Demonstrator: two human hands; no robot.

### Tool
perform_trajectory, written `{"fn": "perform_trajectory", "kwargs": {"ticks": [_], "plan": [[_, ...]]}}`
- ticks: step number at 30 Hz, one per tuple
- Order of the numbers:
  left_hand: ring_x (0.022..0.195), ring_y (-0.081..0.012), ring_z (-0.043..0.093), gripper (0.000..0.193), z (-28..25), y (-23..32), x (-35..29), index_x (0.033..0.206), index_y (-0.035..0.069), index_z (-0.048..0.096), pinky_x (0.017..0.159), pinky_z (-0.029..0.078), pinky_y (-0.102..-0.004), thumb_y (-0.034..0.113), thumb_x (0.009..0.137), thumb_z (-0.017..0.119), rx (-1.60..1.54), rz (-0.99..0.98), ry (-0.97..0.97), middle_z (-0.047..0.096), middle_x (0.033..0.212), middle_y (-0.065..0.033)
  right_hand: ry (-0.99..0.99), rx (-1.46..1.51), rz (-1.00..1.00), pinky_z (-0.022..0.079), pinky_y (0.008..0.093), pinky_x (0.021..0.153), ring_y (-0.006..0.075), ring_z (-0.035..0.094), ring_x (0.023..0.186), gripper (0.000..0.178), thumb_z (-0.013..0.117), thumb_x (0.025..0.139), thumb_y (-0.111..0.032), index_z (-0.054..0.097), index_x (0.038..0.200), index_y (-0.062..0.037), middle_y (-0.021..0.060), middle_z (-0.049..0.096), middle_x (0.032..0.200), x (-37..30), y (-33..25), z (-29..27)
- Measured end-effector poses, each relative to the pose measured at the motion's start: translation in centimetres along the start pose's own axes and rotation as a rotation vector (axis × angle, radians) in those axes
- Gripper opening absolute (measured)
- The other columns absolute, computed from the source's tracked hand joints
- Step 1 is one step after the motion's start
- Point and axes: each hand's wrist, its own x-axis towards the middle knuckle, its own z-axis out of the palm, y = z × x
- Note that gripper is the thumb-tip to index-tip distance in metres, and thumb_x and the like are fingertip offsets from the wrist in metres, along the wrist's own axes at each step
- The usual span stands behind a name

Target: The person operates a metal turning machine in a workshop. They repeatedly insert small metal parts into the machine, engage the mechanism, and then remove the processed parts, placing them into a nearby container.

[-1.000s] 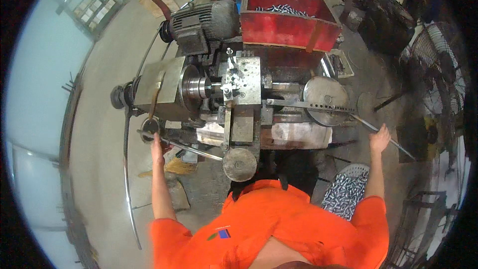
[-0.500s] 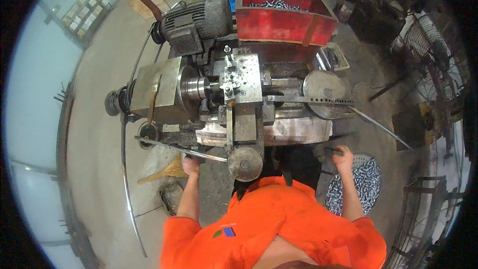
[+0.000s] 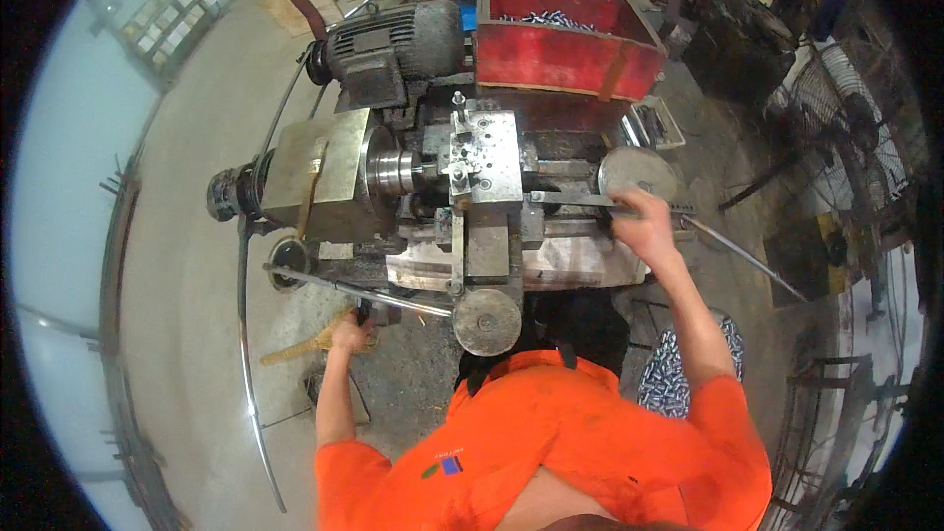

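1. Workshop floor (image 3: 187, 236) spreads left of the left hand in the head view; a red bin (image 3: 551, 69) sits beyond both hands.
2. Hands are well apart: right hand (image 3: 644, 226) at the flat bar (image 3: 575, 200), left hand (image 3: 349, 332) low beside a broom (image 3: 290, 352); neither grip can be told.
3. Between and beyond them stands the tool block (image 3: 487, 152).
4. Probably machine controls are being worked; next calls for steady bar pressure.

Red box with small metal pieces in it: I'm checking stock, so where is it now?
In the head view, the red box is near the top, right of centre, just right of the grey motor.
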Motion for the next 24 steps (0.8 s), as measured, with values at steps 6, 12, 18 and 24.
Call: {"fn": "perform_trajectory", "kwargs": {"ticks": [6, 12, 18, 24], "plan": [[0.079, -0.0261, 0.063, 0.036, -14.2, 6.0, -6.9, 0.112, 0.005, 0.059, 0.07, 0.048, -0.0349, 0.026, 0.082, 0.06, -0.147, -0.055, 0.321, 0.065, 0.089, -0.0159, -0.15, 0.152, -0.551, 0.047, 0.0395, 0.077, 0.0331, 0.057, 0.087, 0.037, 0.064, 0.055, -0.017, 0.064, 0.09, -0.0034, 0.0148, 0.062, 0.09, 10.5, -9.8, 9.2], [0.072, -0.0274, 0.062, 0.032, -20.9, 1.6, -17.9, 0.107, 0.0, 0.06, 0.063, 0.047, -0.0374, 0.024, 0.087, 0.056, 0.053, -0.177, 0.968, 0.064, 0.079, -0.0181, -0.467, -0.174, -0.33, 0.05, 0.0421, 0.064, 0.0376, 0.061, 0.067, 0.023, 0.058, 0.047, -0.018, 0.064, 0.061, -0.001, 0.0223, 0.062, 0.068, 14.1, -16.3, 16.6], [0.07, -0.0358, 0.06, 0.051, -16.1, -3.4, -17.6, 0.082, -0.001, 0.065, 0.063, 0.046, -0.0437, 0.042, 0.093, 0.039, 0.358, -0.533, 0.984, 0.063, 0.075, -0.0198, -0.58, -0.228, -0.358, 0.053, 0.0381, 0.07, 0.0326, 0.065, 0.074, 0.028, 0.064, 0.052, -0.021, 0.068, 0.073, -0.0026, 0.0188, 0.065, 0.077, 14.3, -15.9, 16.4], [0.069, -0.0378, 0.059, 0.062, -20.8, -6.0, -15.8, 0.072, 0.004, 0.064, 0.066, 0.044, -0.0476, 0.049, 0.093, 0.027, 0.233, -0.543, 0.881, 0.062, 0.069, -0.0169, -0.591, -0.202, -0.41, 0.052, 0.0373, 0.069, 0.0319, 0.065, 0.074, 0.026, 0.063, 0.053, -0.02, 0.067, 0.072, -0.0031, 0.0177, 0.066, 0.078, 14.6, -15.7, 16.9]]}}
